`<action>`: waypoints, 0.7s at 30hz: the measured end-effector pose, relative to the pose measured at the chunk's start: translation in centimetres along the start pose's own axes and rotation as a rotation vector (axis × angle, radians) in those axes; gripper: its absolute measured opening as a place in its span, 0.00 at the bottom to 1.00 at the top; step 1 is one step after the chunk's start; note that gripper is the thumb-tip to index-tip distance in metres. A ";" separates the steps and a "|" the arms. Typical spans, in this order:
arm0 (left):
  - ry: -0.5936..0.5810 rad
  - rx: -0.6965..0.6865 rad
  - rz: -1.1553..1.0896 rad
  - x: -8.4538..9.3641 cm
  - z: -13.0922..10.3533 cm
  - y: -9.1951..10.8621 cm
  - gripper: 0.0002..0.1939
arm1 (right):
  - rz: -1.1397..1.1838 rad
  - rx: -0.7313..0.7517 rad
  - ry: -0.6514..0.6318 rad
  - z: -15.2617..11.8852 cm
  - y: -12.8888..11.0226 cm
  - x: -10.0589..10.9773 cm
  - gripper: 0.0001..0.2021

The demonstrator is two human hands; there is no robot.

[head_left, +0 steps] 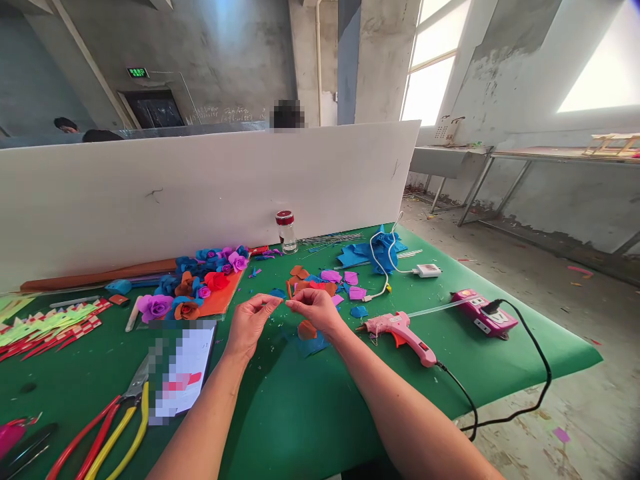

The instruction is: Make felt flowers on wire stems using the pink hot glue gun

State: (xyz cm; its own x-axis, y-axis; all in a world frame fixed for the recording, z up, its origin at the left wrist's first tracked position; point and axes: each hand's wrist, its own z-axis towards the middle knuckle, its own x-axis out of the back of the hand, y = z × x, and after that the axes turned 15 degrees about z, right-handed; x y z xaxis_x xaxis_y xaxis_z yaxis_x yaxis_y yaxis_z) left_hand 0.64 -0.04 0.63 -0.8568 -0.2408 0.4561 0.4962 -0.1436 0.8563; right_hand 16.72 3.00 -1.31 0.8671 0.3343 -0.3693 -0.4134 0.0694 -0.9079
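Observation:
Over the middle of the green table, my left hand and my right hand are held close together, thumb and fingers pinched on each. Whatever lies between the fingertips is too small to make out. Just beyond them is a scatter of orange, purple and blue petal-shaped pieces. A brown-orange piece and a blue piece lie below the right hand. To the right of that hand rests a pink glue gun with a clear glue stick in its back.
Finished-looking flowers sit at the left, beside a phone-like screen. Red- and yellow-handled cutters lie nearer. A red-lidded jar, white charger and pink power strip stand around. A white board closes the back.

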 end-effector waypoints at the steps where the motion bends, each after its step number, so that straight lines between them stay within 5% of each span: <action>1: -0.021 0.011 -0.013 -0.1 -0.1 0.1 0.15 | -0.057 0.027 -0.002 0.0 0.0 0.0 0.15; 9: -0.086 0.021 0.003 -0.3 -0.4 0.1 0.12 | -0.315 0.076 0.000 -0.6 -0.4 -0.4 0.13; 16: -0.126 0.095 -0.224 -1.0 -0.7 0.4 0.13 | -0.337 0.085 -0.018 -0.5 0.2 -0.7 0.12; 21: 0.060 0.119 -0.010 -0.3 -0.1 -0.8 0.19 | -0.194 0.028 -0.029 -0.2 0.2 -0.3 0.12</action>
State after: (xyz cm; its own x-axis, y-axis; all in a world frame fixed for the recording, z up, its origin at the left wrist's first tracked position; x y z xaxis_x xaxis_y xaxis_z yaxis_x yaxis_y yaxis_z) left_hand 0.52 0.07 -0.21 -0.8497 -0.2973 0.4353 0.4647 -0.0324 0.8849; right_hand 16.45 2.69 -1.44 0.9229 0.3392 -0.1821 -0.2477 0.1613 -0.9553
